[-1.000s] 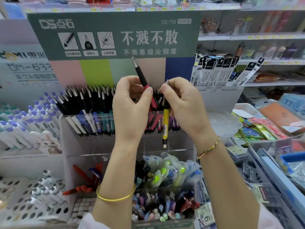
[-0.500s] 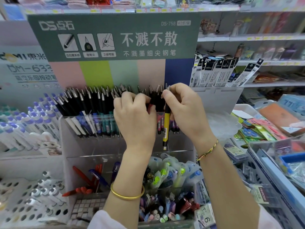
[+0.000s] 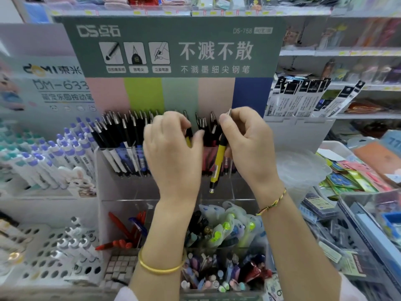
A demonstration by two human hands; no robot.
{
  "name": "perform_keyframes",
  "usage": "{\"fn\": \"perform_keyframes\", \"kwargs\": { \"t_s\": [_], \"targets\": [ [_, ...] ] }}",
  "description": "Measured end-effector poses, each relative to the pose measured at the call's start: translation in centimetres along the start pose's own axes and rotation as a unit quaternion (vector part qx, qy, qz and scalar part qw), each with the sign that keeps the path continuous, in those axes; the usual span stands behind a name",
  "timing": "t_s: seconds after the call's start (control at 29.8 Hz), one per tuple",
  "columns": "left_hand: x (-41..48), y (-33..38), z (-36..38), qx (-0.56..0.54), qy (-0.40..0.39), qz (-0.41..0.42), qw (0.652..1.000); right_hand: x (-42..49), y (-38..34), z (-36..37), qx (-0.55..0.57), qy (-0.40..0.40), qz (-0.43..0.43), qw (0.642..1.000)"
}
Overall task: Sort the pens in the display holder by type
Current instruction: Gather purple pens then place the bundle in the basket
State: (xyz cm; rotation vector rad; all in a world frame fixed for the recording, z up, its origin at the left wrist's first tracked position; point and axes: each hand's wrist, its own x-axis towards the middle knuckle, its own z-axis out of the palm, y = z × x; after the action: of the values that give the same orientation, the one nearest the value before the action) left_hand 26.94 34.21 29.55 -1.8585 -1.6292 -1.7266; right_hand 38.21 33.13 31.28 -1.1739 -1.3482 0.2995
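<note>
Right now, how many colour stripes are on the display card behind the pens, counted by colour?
Pink stripes: 2
Lime green stripe: 1
Sage green stripe: 1
Dark blue stripe: 1
Total: 5

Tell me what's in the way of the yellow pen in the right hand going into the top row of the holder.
The yellow pen, pinched by the right hand, hangs in front of the top row's clear front wall. Behind it stand packed black-topped pens, and the left hand covers the row's middle.
</note>
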Motion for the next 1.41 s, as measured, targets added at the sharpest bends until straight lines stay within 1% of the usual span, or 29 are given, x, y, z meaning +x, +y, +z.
{"fn": "perform_keyframes", "kwargs": {
  "t_s": [0.07,0.17,0.27,0.37,0.5,0.67,0.74,0.77,0.87,0.94,1.01,1.11,1.31,1.41],
  "targets": [
    [-0.1,-1.0,-1.1,-0.012,0.017,-0.024,0.999,0.2,-0.7,0.1,0.013,0.045,-0.028,0.999],
    [-0.3,-2.3,-1.8,-0.020,0.009,-0.059,0.998,0.9,-1.7,1.3,0.012,0.106,-0.091,0.990],
    [-0.8,-2.9,-1.9,-0.042,-0.014,-0.079,0.996,1.2,-2.2,2.9,-0.016,0.120,-0.146,0.982],
    [-1.1,-3.2,-1.7,-0.071,-0.038,-0.092,0.993,1.4,-1.9,4.3,-0.055,0.117,-0.171,0.977],
    [-1.4,-3.8,-1.8,-0.088,-0.071,-0.098,0.989,1.3,-1.1,5.5,-0.123,0.039,-0.136,0.982],
    [-1.2,-4.5,-2.3,-0.125,-0.089,-0.112,0.982,0.7,-1.1,7.0,-0.156,-0.030,-0.074,0.985],
    [-1.1,-4.7,-2.6,-0.131,-0.092,-0.112,0.981,0.3,-1.2,7.6,-0.174,-0.033,-0.054,0.983],
    [-1.1,-4.8,-2.7,-0.134,-0.095,-0.113,0.980,0.2,-1.2,7.6,-0.205,-0.027,-0.046,0.977],
    [-1.2,-4.9,-3.0,-0.143,-0.106,-0.118,0.977,-0.1,-0.8,7.4,-0.314,-0.022,-0.030,0.949],
    [-1.3,-4.9,-3.1,-0.146,-0.115,-0.117,0.976,-0.3,-0.7,7.3,-0.338,-0.022,-0.022,0.941],
    [-1.4,-4.9,-3.0,-0.150,-0.126,-0.121,0.973,-0.8,-0.8,7.2,-0.323,-0.017,-0.024,0.946],
    [-1.9,-4.7,-3.1,-0.144,-0.138,-0.127,0.972,-2.4,-0.9,6.5,-0.268,-0.018,-0.028,0.963],
    [-4.7,-3.5,-4.4,-0.147,-0.159,-0.143,0.966,-6.2,-0.6,3.7,-0.217,-0.089,-0.005,0.972],
    [-6.7,-2.9,-5.7,-0.138,-0.157,-0.157,0.965,-8.0,-1.3,2.7,-0.191,-0.126,-0.013,0.973]
  ]
}}
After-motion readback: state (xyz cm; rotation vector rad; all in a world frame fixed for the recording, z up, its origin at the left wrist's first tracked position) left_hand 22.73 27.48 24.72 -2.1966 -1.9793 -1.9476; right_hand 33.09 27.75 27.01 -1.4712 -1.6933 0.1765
